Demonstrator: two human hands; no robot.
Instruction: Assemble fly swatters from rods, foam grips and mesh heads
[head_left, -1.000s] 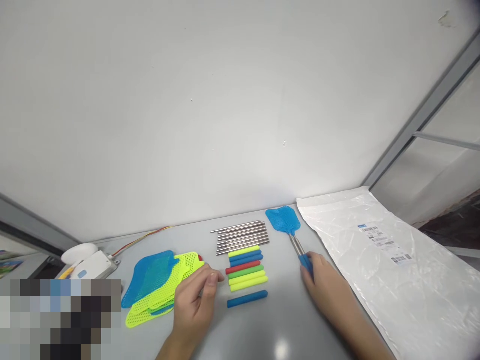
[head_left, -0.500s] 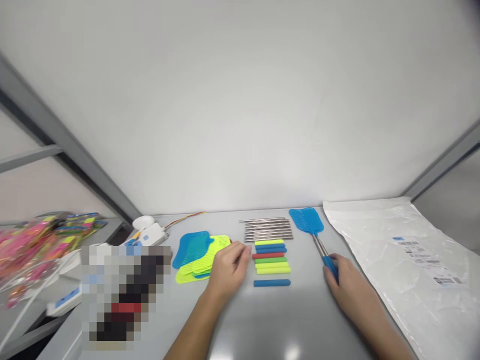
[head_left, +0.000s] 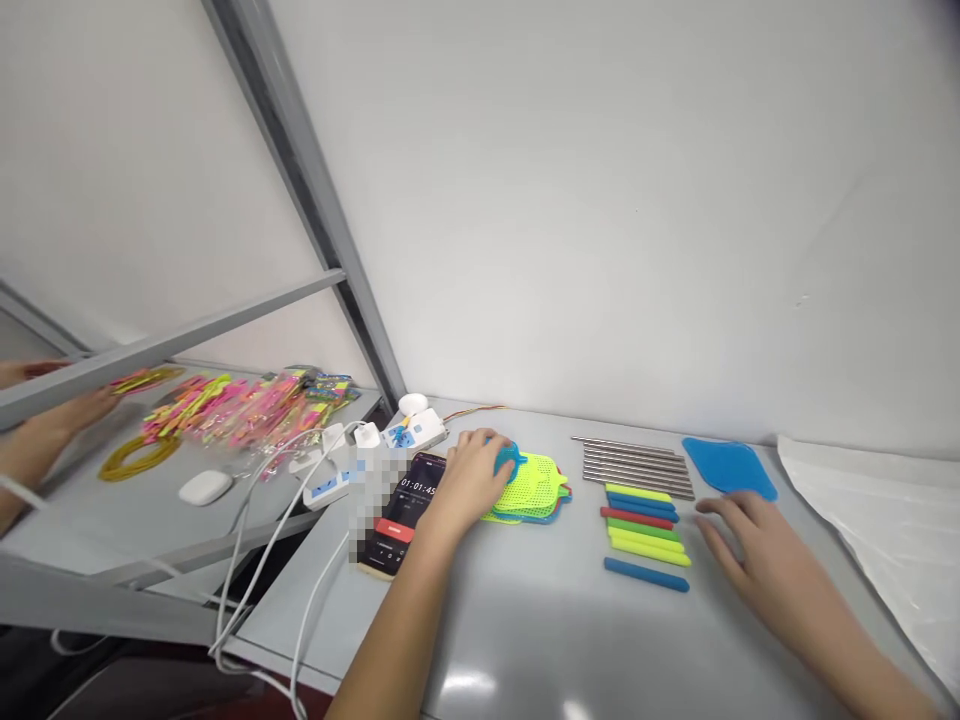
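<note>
My left hand [head_left: 469, 480] lies over a stack of yellow-green mesh fly swatter heads [head_left: 531, 488], its fingers closed on a blue swatter head [head_left: 508, 462]. My right hand [head_left: 739, 530] rests on the table with its fingers apart, holding nothing. Just beyond its fingertips lies a flat blue swatter head [head_left: 727, 468]. To the left of that hand are several steel rods [head_left: 637, 468] in a neat row, and below them several coloured foam grips [head_left: 637, 530]. A single blue grip [head_left: 646, 575] lies nearest me.
A phone showing a timer [head_left: 397, 510] lies left of my left hand, partly blurred out, next to a power strip [head_left: 412, 432]. White plastic sheeting [head_left: 847, 530] lies at right. Another table holds pink packets [head_left: 240, 410], white cables [head_left: 255, 540] and another person's forearm [head_left: 45, 430].
The view has swung left. My right hand has let go of the blue handle, and no handle shows on the blue head. My left hand has moved onto the stack.
</note>
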